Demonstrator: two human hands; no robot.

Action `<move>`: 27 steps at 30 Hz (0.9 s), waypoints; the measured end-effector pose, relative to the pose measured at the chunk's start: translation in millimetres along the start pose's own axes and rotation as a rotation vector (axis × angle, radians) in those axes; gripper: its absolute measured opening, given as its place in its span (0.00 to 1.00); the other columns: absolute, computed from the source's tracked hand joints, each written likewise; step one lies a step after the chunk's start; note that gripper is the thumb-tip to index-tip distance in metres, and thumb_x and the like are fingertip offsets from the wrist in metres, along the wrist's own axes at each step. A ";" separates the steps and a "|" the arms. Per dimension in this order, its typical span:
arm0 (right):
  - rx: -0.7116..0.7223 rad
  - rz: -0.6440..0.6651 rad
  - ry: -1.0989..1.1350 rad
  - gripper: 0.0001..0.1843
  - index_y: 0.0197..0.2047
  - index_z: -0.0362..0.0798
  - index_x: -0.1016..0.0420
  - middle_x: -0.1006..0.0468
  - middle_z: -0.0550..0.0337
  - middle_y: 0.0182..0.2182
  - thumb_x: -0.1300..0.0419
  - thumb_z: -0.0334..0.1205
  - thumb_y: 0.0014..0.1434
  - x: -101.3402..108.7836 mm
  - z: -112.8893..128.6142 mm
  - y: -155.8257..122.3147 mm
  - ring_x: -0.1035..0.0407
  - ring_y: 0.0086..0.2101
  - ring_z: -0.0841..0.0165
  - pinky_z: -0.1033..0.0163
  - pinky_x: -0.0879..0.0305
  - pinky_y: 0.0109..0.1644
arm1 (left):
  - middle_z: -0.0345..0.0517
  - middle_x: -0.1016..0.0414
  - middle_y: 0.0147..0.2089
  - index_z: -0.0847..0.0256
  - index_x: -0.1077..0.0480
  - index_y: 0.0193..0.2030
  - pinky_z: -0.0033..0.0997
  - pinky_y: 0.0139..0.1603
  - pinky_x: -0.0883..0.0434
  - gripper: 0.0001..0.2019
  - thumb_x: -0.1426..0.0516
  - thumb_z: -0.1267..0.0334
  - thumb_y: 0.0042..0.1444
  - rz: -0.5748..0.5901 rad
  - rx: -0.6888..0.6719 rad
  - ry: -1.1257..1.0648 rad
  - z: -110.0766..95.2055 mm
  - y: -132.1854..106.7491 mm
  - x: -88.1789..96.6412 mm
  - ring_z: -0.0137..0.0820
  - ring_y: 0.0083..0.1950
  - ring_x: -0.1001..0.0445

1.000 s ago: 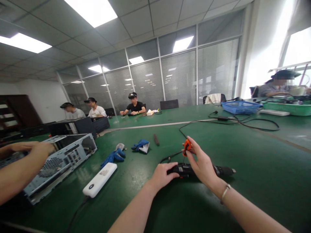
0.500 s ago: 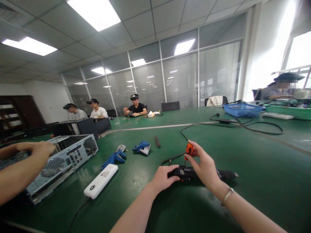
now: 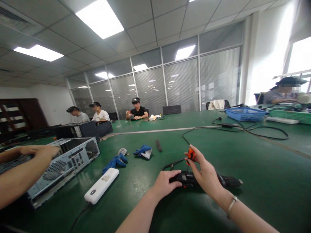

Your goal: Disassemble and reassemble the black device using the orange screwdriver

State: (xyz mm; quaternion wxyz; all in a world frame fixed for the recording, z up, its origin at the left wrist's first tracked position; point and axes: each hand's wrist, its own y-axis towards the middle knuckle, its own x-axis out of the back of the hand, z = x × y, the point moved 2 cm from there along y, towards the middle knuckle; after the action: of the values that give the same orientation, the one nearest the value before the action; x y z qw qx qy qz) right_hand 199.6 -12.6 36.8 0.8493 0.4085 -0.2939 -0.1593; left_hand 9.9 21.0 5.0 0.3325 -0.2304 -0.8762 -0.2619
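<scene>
A black rotary tool (image 3: 228, 181) lies flat on the green table (image 3: 267, 168), its metal tip pointing right. My left hand (image 3: 164, 183) is closed on the tool's left end. My right hand (image 3: 206, 174) reaches over the tool's middle and pinches a small screwdriver with an orange handle (image 3: 190, 154), held upright with its tip down at the tool body. A black cord (image 3: 194, 132) runs from the tool toward the far side of the table.
A white power bank (image 3: 102, 185) lies left of my hands, with blue gloves (image 3: 116, 159) and a dark short rod (image 3: 158, 145) beyond. Another person's arm rests on an open computer case (image 3: 65, 161) at far left. Baskets (image 3: 245, 114), cables and seated people line the far edges.
The view has tilted up a little, so hands and tool sit lower in frame. My hands keep the same grip on the tool and the screwdriver.
</scene>
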 end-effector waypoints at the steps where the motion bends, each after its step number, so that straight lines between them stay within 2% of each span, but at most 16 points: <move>1: 0.003 0.002 0.001 0.29 0.68 0.52 0.53 0.27 0.52 0.50 0.52 0.43 0.67 -0.5 0.5 -0.3 0.28 0.46 0.64 0.56 0.30 0.52 | 0.43 0.26 0.57 0.54 0.30 0.58 0.35 0.61 0.34 0.25 0.34 0.62 0.51 -0.003 -0.008 -0.007 0.7 0.2 -0.4 0.39 0.55 0.26; 7: 0.020 -0.065 -0.075 0.27 0.65 0.51 0.43 0.26 0.53 0.42 0.47 0.45 0.64 2.0 0.5 1.9 0.28 0.38 0.64 0.58 0.28 0.43 | 0.44 0.25 0.55 0.55 0.29 0.57 0.33 0.60 0.34 0.26 0.33 0.62 0.50 -0.020 -0.026 0.010 4.9 0.3 -2.1 0.39 0.54 0.25; 12: -0.003 -0.011 -0.020 0.29 0.68 0.52 0.49 0.26 0.53 0.47 0.49 0.42 0.65 1.4 1.4 1.8 0.29 0.43 0.64 0.57 0.30 0.49 | 0.43 0.24 0.55 0.55 0.30 0.57 0.33 0.59 0.34 0.25 0.34 0.62 0.51 -0.013 -0.016 0.010 4.3 0.3 -2.3 0.39 0.53 0.24; 17: -0.006 -0.030 -0.044 0.29 0.66 0.53 0.44 0.25 0.55 0.43 0.45 0.43 0.63 2.7 2.4 3.1 0.28 0.38 0.65 0.58 0.28 0.45 | 0.46 0.25 0.55 0.58 0.30 0.58 0.34 0.60 0.34 0.28 0.32 0.62 0.48 -0.039 0.028 -0.047 7.1 3.1 -2.7 0.40 0.55 0.26; 20: 0.019 -0.082 -0.023 0.28 0.66 0.53 0.45 0.24 0.55 0.43 0.45 0.42 0.64 5.6 4.9 4.2 0.27 0.38 0.65 0.57 0.28 0.46 | 0.49 0.24 0.54 0.61 0.29 0.57 0.34 0.59 0.33 0.30 0.31 0.63 0.44 -0.054 0.058 -0.082 9.4 5.0 -3.1 0.40 0.54 0.26; 24: 0.061 -0.218 0.090 0.30 0.66 0.52 0.46 0.24 0.54 0.44 0.42 0.40 0.63 6.5 12.4 1.3 0.26 0.40 0.66 0.57 0.27 0.48 | 0.46 0.22 0.51 0.59 0.26 0.53 0.33 0.55 0.31 0.26 0.31 0.64 0.44 -0.032 0.056 -0.085 8.1 5.3 -2.9 0.39 0.51 0.24; 27: 0.071 -0.202 0.159 0.30 0.66 0.51 0.46 0.24 0.53 0.45 0.42 0.38 0.63 -3.4 14.9 -5.9 0.26 0.41 0.65 0.57 0.27 0.49 | 0.44 0.21 0.47 0.59 0.25 0.52 0.31 0.52 0.31 0.24 0.32 0.63 0.46 -0.023 0.051 -0.077 5.7 4.4 -2.3 0.38 0.48 0.24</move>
State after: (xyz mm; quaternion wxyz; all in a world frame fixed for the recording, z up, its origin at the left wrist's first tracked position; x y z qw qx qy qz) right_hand 187.4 -23.4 38.3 0.8346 0.4773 -0.1882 -0.2006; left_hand 11.4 27.3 1.0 0.3012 -0.2218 -0.8974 -0.2341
